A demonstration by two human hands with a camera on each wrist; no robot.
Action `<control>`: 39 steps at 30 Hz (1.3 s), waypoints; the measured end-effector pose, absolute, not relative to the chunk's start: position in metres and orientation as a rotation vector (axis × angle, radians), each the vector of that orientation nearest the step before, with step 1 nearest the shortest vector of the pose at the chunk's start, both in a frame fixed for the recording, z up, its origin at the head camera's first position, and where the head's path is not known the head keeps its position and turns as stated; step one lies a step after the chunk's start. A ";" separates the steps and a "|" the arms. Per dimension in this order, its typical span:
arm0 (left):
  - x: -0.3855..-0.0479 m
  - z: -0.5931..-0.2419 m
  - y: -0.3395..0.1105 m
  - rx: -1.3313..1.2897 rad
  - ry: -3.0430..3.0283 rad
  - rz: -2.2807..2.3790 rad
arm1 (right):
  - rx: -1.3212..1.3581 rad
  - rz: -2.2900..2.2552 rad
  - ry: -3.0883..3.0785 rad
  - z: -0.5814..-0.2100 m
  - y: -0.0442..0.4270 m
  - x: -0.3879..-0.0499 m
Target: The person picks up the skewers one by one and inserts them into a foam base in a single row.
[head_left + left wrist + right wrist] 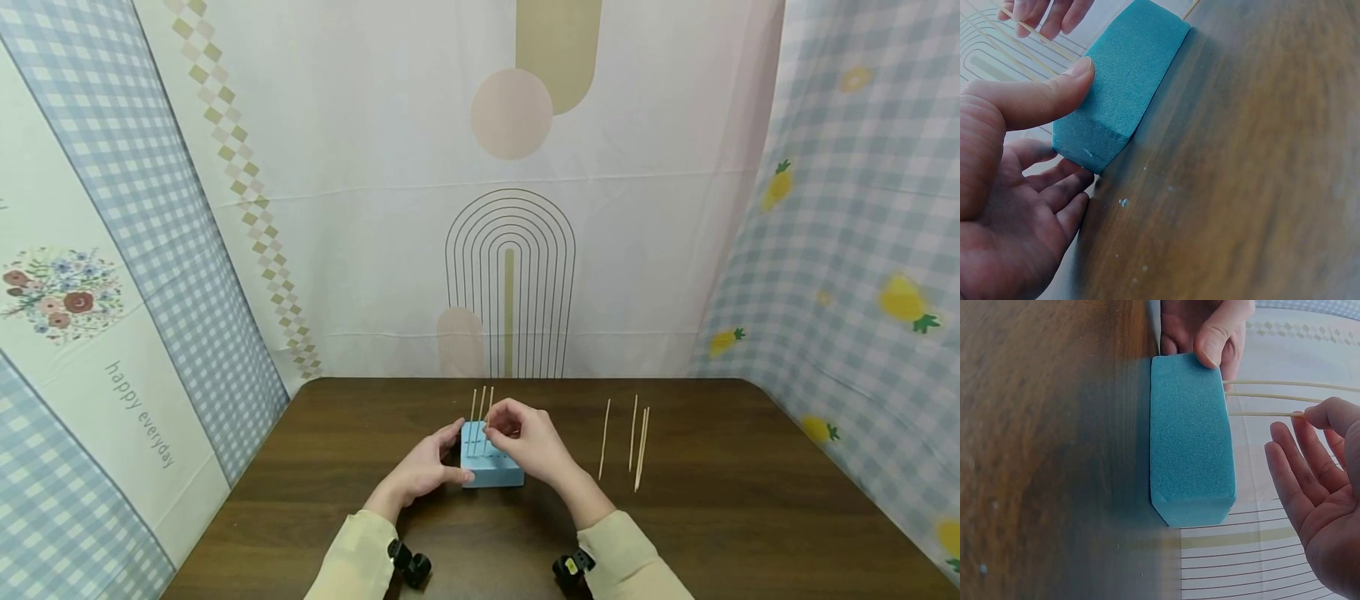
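Light-blue, foam-like rectangular block (495, 477) on dark-brown wooden table (750, 508); left hand (423, 467) grips its left end; two thin, pale wooden sticks (1279, 383) stand in it; right hand (532, 437) pinches third stick (1260, 414), seating depth unclear; more loose sticks (604, 437) remain at right.

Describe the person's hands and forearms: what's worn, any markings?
Left hand and right hand are bare, no gloves. Left sleeve and right sleeve are pale yellow, ending near the wrists. Each wrist carries a small black device: left device, right device, the latter with a yellow-green patch.
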State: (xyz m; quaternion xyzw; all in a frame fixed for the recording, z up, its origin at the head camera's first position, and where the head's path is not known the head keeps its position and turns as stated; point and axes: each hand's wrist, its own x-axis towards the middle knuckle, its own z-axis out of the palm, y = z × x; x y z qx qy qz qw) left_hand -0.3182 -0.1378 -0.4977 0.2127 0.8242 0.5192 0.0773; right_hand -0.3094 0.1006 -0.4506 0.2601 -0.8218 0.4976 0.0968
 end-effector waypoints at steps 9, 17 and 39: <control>-0.321 -0.494 -0.140 0.652 2.480 1.553 | 0.791 1.460 -2.429 -0.444 0.100 -0.311; -0.323 -0.493 -0.141 0.634 2.476 1.569 | 0.792 1.455 -2.437 -0.440 0.100 -0.312; -0.315 -0.502 -0.141 0.656 2.480 1.551 | 0.504 1.474 -2.647 -0.451 0.187 -0.322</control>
